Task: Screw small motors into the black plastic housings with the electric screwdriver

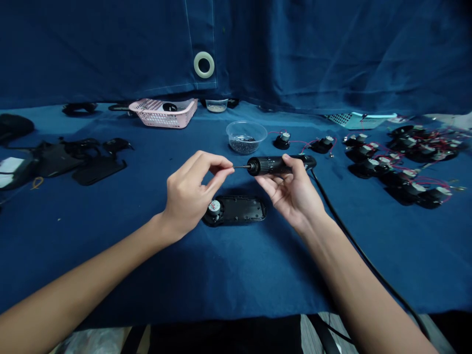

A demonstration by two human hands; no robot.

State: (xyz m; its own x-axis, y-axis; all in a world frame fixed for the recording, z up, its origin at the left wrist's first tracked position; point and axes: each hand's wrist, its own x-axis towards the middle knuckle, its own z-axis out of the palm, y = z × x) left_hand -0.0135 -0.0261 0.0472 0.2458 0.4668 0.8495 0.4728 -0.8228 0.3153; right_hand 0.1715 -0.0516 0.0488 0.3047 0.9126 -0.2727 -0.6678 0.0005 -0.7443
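Note:
My right hand [293, 189] is wrapped round a black corded electric screwdriver [275, 165], which lies level with its bit pointing left. The thumb and forefinger of my left hand [199, 189] are pinched together at the bit's tip; whatever is between them is too small to make out. Below both hands, a black oblong housing [239, 210] lies open side up on the blue cloth, with a round silver motor [214, 207] at its left end. Just beyond the hands stands a clear round bowl [246, 137] of small dark screws.
Black motor units [401, 182] with red wires crowd the right side. Black plastic parts [77, 157] lie at the left. A pink basket [165, 114], a small clear tub [216, 105] and a teal basket [363, 120] stand at the back, under a blue curtain. The screwdriver's cable [354, 241] runs down right.

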